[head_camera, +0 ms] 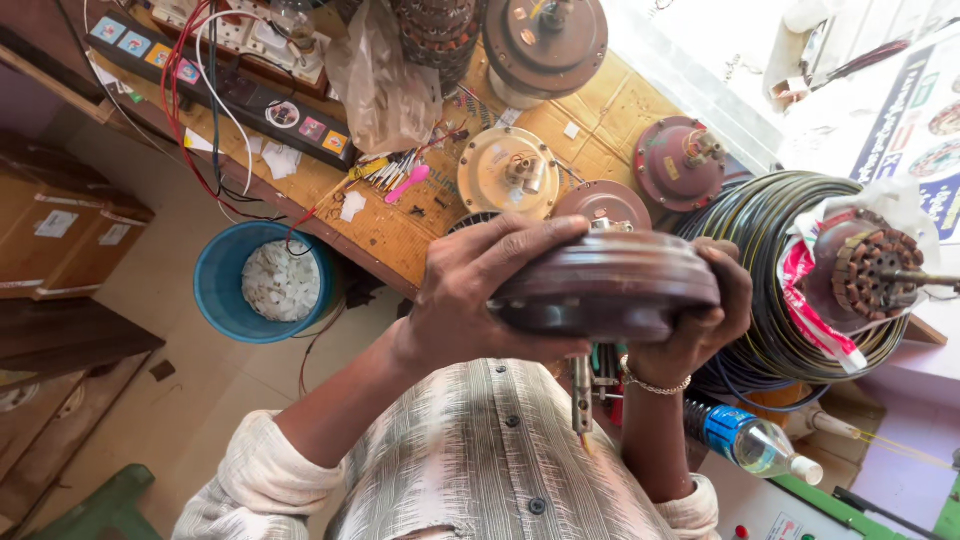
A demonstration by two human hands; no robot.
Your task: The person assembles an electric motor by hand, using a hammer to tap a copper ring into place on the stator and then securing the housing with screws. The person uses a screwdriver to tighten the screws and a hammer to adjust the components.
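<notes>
I hold a round, dark brown fan motor housing (610, 285) edge-on in front of my chest, over my striped shirt. My left hand (480, 290) grips its left side, fingers spread over the top rim. My right hand (705, 325), with a bracelet at the wrist, clasps the right rim. A metal shaft (582, 395) sticks down from under the housing.
The wooden workbench (390, 230) carries other motor housings (508, 170) (682, 160), a plastic bag (385, 85), a long black power strip (230, 90) and wires. A big wire coil (770, 250) holds a rotor (870, 270). On the floor stands a blue bucket (215, 290). A water bottle (755, 445) lies at the right.
</notes>
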